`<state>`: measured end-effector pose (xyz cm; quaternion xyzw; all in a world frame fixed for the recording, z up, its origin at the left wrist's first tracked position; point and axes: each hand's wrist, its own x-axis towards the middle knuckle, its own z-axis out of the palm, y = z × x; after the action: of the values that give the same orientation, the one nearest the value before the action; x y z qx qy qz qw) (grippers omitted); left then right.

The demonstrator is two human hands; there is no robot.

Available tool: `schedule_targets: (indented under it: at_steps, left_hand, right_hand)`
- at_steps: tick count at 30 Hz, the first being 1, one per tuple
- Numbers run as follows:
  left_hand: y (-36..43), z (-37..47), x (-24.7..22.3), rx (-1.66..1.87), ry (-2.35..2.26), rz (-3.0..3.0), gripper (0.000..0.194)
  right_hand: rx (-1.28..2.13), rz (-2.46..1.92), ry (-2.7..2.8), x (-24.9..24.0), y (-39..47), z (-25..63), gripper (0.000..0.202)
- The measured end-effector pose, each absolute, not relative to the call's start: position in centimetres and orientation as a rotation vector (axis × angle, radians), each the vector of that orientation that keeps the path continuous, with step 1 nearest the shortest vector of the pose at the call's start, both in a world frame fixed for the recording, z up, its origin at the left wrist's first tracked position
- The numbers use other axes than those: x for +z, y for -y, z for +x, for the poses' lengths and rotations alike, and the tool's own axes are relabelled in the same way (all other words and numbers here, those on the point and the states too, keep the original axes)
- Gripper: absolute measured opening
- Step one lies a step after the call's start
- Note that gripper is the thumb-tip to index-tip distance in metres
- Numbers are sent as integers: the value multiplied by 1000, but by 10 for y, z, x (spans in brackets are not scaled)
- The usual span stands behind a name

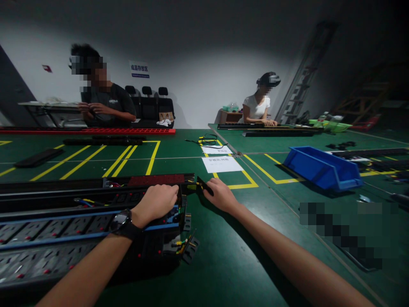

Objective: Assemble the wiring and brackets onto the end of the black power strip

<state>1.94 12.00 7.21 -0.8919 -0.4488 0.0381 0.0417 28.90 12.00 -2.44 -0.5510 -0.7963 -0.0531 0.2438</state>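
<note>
Several long power strips (54, 228) with black sockets and red dots lie side by side at the left, their ends toward the middle of the table. My left hand (156, 201), a black watch on its wrist, is closed over the end of one of the far strips; its fingertips are partly hidden. Just to the right, my right hand (221, 194) pinches a small black end plate (200, 184) beside that strip's end. Coloured wires show between plate and strip. Two more end plates (191, 249) hang by yellow-green wires from the nearer strips.
A blue bin (322, 168) stands on the green table (243, 251) at the right. White paper labels (222, 164) and yellow tape lines mark the surface beyond my hands. Two people (110, 102) work across the table, near a red rail (131, 131).
</note>
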Motion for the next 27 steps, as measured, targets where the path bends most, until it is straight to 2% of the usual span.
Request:
schedule_targets:
  at_steps: [27]
  left_hand:
    - [-121,19,70,108,1363,-2713,33]
  right_hand:
    - [-148,-1492,2172,-24,-120,288,14]
